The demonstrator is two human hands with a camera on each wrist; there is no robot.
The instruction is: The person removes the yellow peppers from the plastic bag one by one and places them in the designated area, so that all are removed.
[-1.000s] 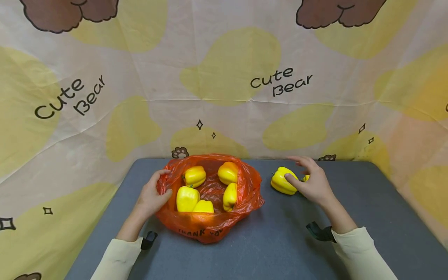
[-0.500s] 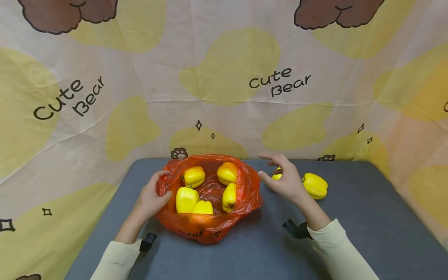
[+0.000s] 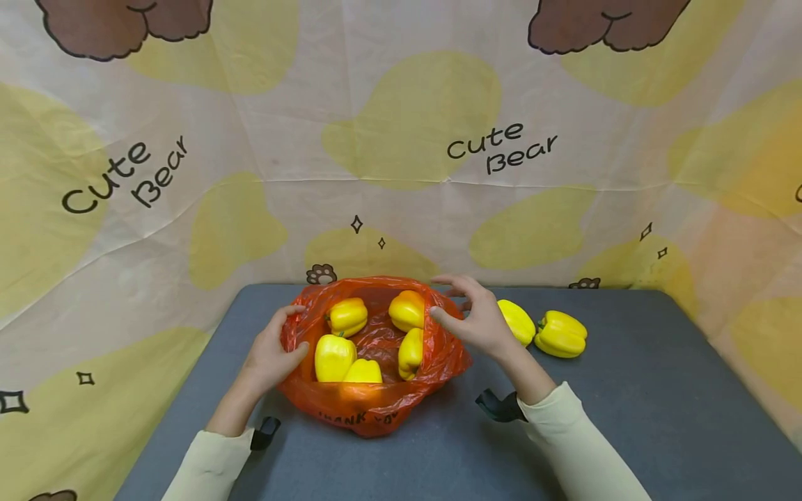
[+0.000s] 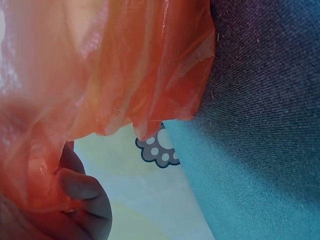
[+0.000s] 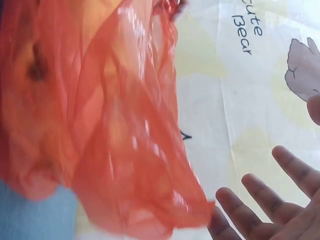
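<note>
A red plastic bag (image 3: 370, 403) stands with its mouth wide on the table, printed lettering on its front. Several yellow bell peppers (image 3: 335, 358) lie inside it. My left hand (image 3: 271, 356) holds the bag's left rim, and the left wrist view has its fingers (image 4: 82, 192) curled at the film. Beside the right rim hovers my right hand (image 3: 477, 321), fingers spread; the right wrist view reveals nothing in them. Right of that hand are two more peppers, one (image 3: 517, 323) partly behind it and another (image 3: 561, 334) in full view.
The grey table (image 3: 639, 390) runs back to a printed cloth backdrop (image 3: 401, 139) with bear drawings. Each wrist carries a black strap, such as the right one (image 3: 499, 406).
My right hand has moved left from the loose peppers to the bag's right rim, uncovering the peppers behind it. The left hand and the bag stay in place.
</note>
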